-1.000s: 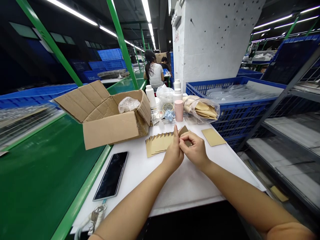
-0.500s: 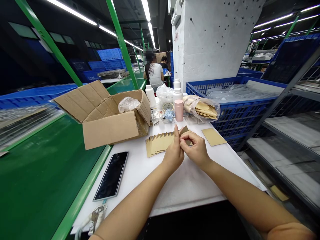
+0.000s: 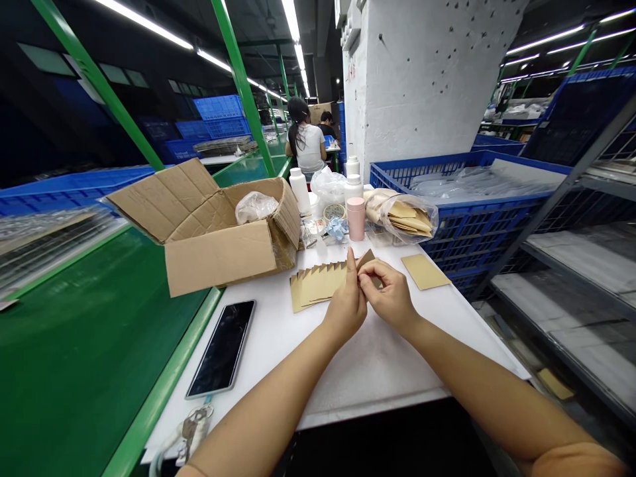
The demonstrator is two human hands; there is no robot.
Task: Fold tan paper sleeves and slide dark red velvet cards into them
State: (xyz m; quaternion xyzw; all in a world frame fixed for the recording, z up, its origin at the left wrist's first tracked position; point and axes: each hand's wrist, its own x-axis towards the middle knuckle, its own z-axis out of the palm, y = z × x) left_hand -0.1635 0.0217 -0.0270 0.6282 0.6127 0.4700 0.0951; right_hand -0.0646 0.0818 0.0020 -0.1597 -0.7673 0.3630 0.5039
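Observation:
My left hand [image 3: 346,301] and my right hand [image 3: 390,291] meet above the middle of the white table. Both are closed around a small brown paper envelope [image 3: 366,258]; its darker upper part sticks up between them, and the rest is hidden by my fingers. My left thumb points upward, while the right thumb and forefinger pinch close beside it. Just left of and behind my hands, a fanned row of similar tan envelopes [image 3: 318,283] lies overlapped on the table. One more tan envelope [image 3: 426,271] lies flat to the right.
An open cardboard box [image 3: 221,258] stands at the back left, a phone [image 3: 222,348] at the front left. Behind my hands are a pink bottle [image 3: 355,218], white bottles [image 3: 299,191] and a plastic bag of envelopes [image 3: 402,215]. A blue crate [image 3: 462,212] borders the right side.

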